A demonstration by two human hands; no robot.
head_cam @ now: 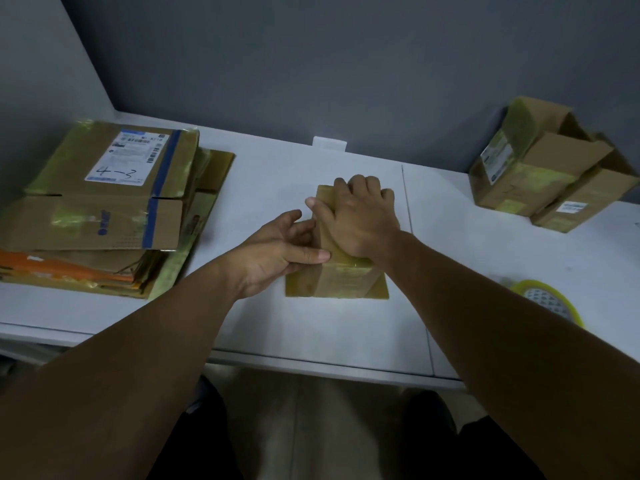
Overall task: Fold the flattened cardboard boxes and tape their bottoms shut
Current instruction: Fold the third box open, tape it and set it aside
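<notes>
Your small box (pixel 346 278) stands on the white tabletop (pixel 311 327) straight in front of you. It is upturned, with loose flaps lying flat at its foot on either side. Your right hand (pixel 360 223) lies palm down along the top of the small box, thumb spread to the left and fingers bent over the far edge, so it clasps the box from above. Your left hand (pixel 273 254) is against the left side of the small box with its fingers fairly straight, and the thumb reaches onto the near top edge, just beside your right wrist. Yellowish tape shows on the near top edge.

Well to the left of the small box lies the stack of flattened boxes (pixel 104 209), the top one bearing a white label. Far right of the small box, against the wall, sit the folded boxes (pixel 540 174). Near right of it, partly behind your right forearm, lies the tape roll (pixel 550 303).
</notes>
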